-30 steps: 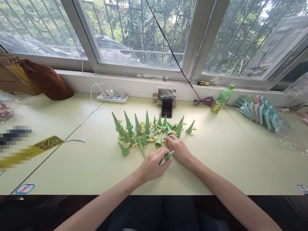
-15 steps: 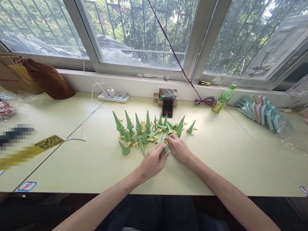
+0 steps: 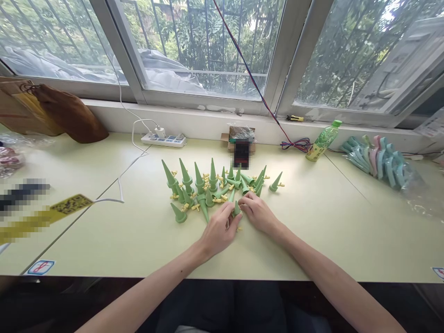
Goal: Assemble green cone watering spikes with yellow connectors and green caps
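Note:
Several green cones (image 3: pixel 199 179) with small yellow valve pieces (image 3: pixel 196 207) stand and lie in a cluster on the pale table. At the near edge of the cluster, my left hand (image 3: pixel 219 231) grips a small green cone (image 3: pixel 237 209), its tip pointing up between thumb and fingers. A small yellow piece (image 3: pixel 239 228) shows just beside the left thumb. Close by on the right, my right hand (image 3: pixel 255 212) has its fingers pinched together at the cluster's edge; whatever they hold is too small to make out.
Behind the cones is a small open box (image 3: pixel 225 138). A green bottle (image 3: pixel 323 141) and bagged pastel items (image 3: pixel 381 159) stand at the back right. A power strip (image 3: pixel 166 140) with a white cable, a brown pouch (image 3: pixel 72 115) and a yellow strip (image 3: pixel 71 206) are on the left.
My left hand and its cone have shifted slightly left, and the cone's tip stands higher. A yellow piece now shows below the left thumb. My right hand has barely moved.

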A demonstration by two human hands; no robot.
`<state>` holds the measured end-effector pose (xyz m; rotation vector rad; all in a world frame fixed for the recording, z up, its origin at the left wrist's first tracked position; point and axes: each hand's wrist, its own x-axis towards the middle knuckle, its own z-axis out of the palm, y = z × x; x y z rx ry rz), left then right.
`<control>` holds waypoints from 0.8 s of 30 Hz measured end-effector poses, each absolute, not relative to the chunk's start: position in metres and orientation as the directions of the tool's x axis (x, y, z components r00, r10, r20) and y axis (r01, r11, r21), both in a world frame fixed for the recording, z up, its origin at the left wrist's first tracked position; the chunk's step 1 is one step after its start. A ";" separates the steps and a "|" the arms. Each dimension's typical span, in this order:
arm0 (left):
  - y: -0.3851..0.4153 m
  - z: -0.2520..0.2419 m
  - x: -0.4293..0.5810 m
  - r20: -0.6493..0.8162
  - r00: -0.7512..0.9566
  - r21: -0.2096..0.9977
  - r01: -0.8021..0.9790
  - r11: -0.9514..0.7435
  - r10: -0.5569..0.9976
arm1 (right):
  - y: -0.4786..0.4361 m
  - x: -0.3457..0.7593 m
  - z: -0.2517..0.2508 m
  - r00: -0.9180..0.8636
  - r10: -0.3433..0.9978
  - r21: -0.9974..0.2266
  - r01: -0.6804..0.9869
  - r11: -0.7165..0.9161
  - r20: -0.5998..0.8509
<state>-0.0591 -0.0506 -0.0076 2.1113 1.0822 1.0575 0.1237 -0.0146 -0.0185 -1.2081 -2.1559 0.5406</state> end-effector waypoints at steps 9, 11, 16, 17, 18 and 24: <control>-0.051 -0.011 -0.060 0.499 0.260 0.720 0.406 -0.563 0.827 | -0.025 0.124 0.001 -0.578 0.754 -0.606 0.491 0.626 0.311; -0.051 -0.012 -0.060 0.527 0.208 0.725 0.395 -0.564 0.824 | -0.027 0.125 0.004 -0.610 0.735 -0.617 0.464 0.635 0.297; -0.051 -0.013 -0.060 0.546 0.209 0.724 0.369 -0.583 0.811 | -0.030 0.123 0.005 -0.685 0.684 -0.578 0.460 0.674 0.252; -0.051 -0.013 -0.060 0.547 0.214 0.723 0.368 -0.585 0.810 | -0.031 0.122 0.005 -0.693 0.681 -0.577 0.464 0.672 0.236; -0.051 -0.013 -0.060 0.546 0.219 0.721 0.369 -0.586 0.809 | -0.031 0.121 0.005 -0.698 0.681 -0.580 0.467 0.667 0.221; -0.049 -0.012 -0.060 0.533 0.225 0.712 0.401 -0.576 0.816 | -0.028 0.121 0.002 -0.693 0.701 -0.606 0.488 0.628 0.169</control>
